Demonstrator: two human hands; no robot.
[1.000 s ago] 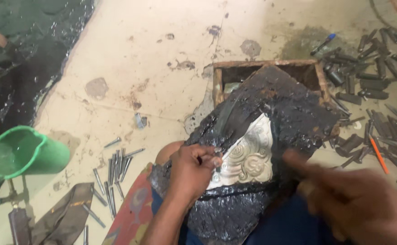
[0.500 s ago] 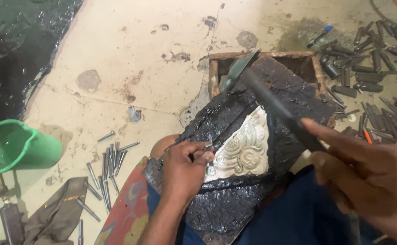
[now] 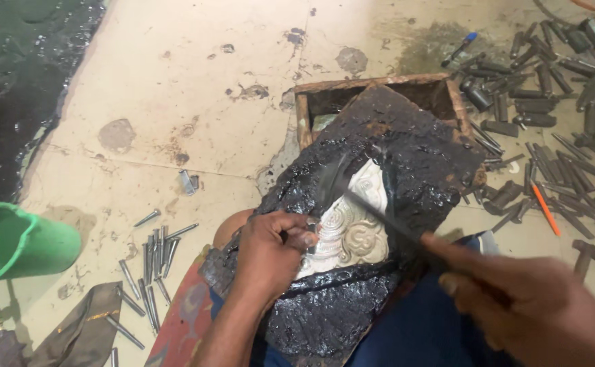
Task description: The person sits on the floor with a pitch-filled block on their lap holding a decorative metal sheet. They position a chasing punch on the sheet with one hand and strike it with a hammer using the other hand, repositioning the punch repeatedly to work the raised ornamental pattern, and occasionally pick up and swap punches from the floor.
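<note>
A silvery embossed metal sheet (image 3: 352, 224) with scroll patterns is set in a slab of black pitch (image 3: 413, 146) that leans on a wooden box (image 3: 379, 85). My left hand (image 3: 267, 255) pinches a small steel punch (image 3: 309, 238) against the sheet's left edge. My right hand (image 3: 535, 306), low on the right, grips the handle of a thin hammer (image 3: 372, 204). Its blurred head is down over the upper left of the sheet, close to the punch.
Several steel punches (image 3: 155, 261) lie on the stained floor to the left. A large heap of dark chisels and tools (image 3: 556, 102) covers the right side, with an orange pencil (image 3: 546, 209). A green plastic jug (image 3: 12, 245) stands at far left.
The hammer has swung down from above the slab's top edge onto the punch area. My left hand has stayed on the punch at the sheet.
</note>
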